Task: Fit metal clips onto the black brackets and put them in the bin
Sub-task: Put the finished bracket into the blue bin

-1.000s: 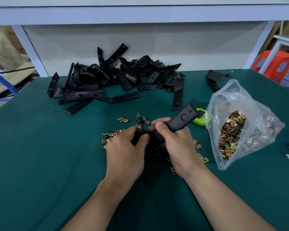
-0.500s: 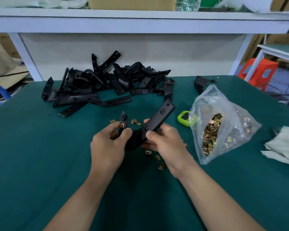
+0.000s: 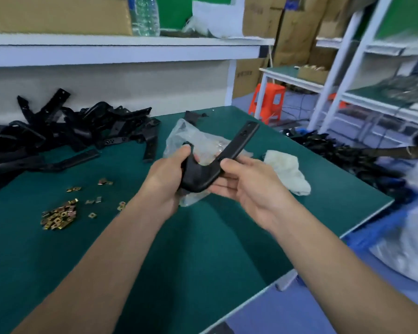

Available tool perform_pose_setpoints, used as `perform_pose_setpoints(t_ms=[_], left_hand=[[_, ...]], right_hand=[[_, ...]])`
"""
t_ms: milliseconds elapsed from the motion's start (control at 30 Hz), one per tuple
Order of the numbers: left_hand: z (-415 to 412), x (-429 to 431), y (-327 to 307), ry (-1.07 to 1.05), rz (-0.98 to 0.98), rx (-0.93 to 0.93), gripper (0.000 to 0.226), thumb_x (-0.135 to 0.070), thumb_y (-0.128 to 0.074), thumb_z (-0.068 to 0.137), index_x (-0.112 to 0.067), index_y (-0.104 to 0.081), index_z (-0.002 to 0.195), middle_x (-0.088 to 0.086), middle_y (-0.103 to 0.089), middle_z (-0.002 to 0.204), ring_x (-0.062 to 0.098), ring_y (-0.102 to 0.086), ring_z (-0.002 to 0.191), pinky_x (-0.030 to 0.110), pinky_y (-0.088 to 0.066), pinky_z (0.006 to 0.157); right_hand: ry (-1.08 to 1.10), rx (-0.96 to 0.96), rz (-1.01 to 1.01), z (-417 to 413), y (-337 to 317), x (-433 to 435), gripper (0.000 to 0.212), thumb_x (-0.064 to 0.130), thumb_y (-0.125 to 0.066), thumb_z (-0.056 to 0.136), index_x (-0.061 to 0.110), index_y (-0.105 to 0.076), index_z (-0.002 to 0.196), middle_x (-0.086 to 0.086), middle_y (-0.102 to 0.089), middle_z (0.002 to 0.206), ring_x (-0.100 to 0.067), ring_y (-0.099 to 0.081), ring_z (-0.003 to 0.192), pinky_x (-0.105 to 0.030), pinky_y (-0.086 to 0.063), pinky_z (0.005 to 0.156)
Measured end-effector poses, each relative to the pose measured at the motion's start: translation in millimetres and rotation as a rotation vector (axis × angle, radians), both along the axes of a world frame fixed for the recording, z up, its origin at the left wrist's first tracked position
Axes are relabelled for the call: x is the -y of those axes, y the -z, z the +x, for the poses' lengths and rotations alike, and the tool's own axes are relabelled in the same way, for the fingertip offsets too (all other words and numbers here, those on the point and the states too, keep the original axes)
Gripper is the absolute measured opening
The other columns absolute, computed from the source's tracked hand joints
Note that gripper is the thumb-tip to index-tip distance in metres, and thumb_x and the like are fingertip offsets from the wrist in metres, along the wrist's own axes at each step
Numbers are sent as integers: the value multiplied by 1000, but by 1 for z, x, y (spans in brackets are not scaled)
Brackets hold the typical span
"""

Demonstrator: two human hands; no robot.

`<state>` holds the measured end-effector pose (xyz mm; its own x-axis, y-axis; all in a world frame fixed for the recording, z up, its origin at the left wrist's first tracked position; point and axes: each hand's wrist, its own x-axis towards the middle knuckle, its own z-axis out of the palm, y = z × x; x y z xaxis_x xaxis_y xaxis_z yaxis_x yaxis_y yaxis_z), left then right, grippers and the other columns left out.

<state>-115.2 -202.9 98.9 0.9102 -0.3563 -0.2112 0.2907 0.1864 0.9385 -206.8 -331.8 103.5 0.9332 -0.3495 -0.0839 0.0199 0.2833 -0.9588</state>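
Head view: the left hand (image 3: 165,175) curls round the black bracket's (image 3: 200,175) short end, and the right hand (image 3: 249,186) pinches its long arm near the bend, holding it above the bench (image 3: 203,249). Fitting looks finished, so the next move likely calls for swinging it right into the blurred blue bin (image 3: 381,227).

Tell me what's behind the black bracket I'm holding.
A clear plastic bag lies on the table behind it. The black bracket, left hand and right hand cover its middle, so its contents barely show.
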Motion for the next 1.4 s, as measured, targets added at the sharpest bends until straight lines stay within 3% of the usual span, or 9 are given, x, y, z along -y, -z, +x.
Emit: perform_pose_setpoints(t_ms=[200,533,600,700,800,933,1033,1133,1400], left_hand=[[-42,107,7,390,18,-180,24,-30,-54,102,-18,-66,84,2,-65,83,13,-50,62,14,-30,37],[-103,238,21,680,122,-302,14,-19,-59,100,-14,-63,88,2,-58,79,5,-43,47,15,-31,37],[-100,262,5,657,-23,-412,24,-31,-55,105,-8,-63,103,6,-65,87,12,-57,61,19,-45,48],[-81,289,-25,668,-210,-517,75,-54,-46,104,-1,-30,155,24,-51,147,35,-56,130,47,-51,100],[-56,295,-41,740,-140,-412,87,-63,-43,101,-12,-9,164,21,-20,167,38,-25,153,58,-32,118],[-30,273,-35,779,-66,-273,82,-60,-46,102,-21,-11,164,19,-32,162,36,-39,147,54,-39,114],[-21,246,-24,729,37,-159,55,-51,-49,104,-20,-47,149,14,-68,129,25,-59,129,42,-52,91],[-19,214,-19,704,159,83,32,-37,-56,102,-22,-81,89,-1,-78,104,12,-71,101,34,-51,88],[0,96,-44,431,227,528,21,-13,-65,90,-23,-82,98,-4,-80,96,7,-75,91,20,-58,72]], right_hand=[[334,-49,162,-80,7,69,10,11,-58,102,10,-67,96,-11,-77,86,-21,-72,68,-29,-60,62],[602,-159,481,-174,31,170,12,1,-53,100,-3,-64,98,-13,-68,66,-24,-71,57,-35,-62,61],[658,-120,474,-161,15,204,13,-5,-50,98,-5,-63,99,-20,-71,82,-29,-74,72,-39,-63,63],[773,-89,389,-130,-16,253,37,-16,-39,97,-15,-55,130,-31,-56,138,-39,-55,131,-50,-53,95],[739,-159,216,-97,-22,251,48,-13,-36,101,2,-53,143,-18,-52,150,-31,-51,136,-46,-44,102],[513,-99,165,-60,-3,202,51,-19,-40,82,3,-71,116,-14,-72,120,-14,-68,91,-26,-58,80],[497,-95,92,-43,3,166,47,-14,-45,75,6,-78,102,-10,-79,100,-14,-71,81,-24,-59,77],[461,-63,11,-30,3,134,39,-9,-48,73,12,-79,84,-4,-78,87,-20,-71,74,-26,-56,62],[238,114,-171,8,-20,43,39,-13,-47,75,11,-78,73,-9,-73,71,-13,-69,68,-23,-53,63]])
